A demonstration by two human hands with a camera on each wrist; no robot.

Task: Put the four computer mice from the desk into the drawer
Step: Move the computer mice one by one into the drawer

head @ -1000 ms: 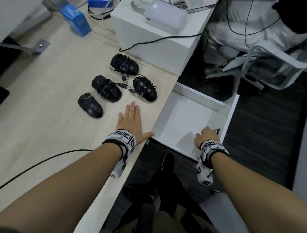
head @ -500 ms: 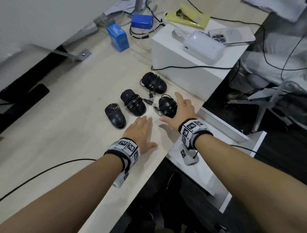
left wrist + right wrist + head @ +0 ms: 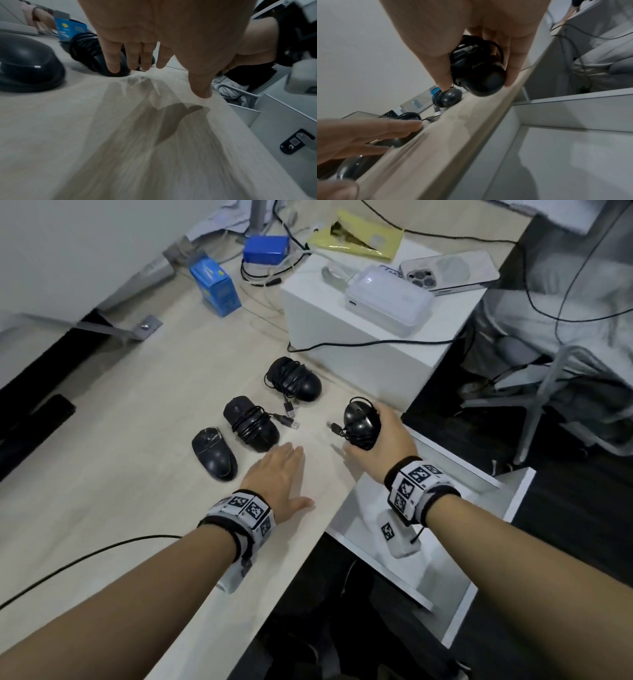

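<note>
My right hand (image 3: pixel 373 440) grips a black mouse with its cord wound round it (image 3: pixel 361 422) (image 3: pixel 479 75), lifted just above the desk's right edge. Three more black mice lie on the pale wood desk (image 3: pixel 120 440): a bare one (image 3: pixel 214 453) nearest, a cord-wrapped one (image 3: pixel 250 422) behind it, another cord-wrapped one (image 3: pixel 294 380) farthest back. My left hand (image 3: pixel 277 474) lies flat and open on the desk just right of the bare mouse, touching none; its fingers (image 3: pixel 113 59) are straight. The white drawer (image 3: pixel 479 594) stands pulled out below the desk edge, under my right wrist.
A white box (image 3: pixel 359 344) holding a phone and a white case stands right behind the mice. Blue boxes (image 3: pixel 215 285) and cables lie at the back of the desk. A black cable (image 3: pixel 85 559) crosses the near desk. A grey office chair (image 3: pixel 548 378) stands to the right.
My right hand has left the drawer front, reached the rightmost mouse, closed round it and lifted it toward the desk edge. My left hand stays flat on the desk.
</note>
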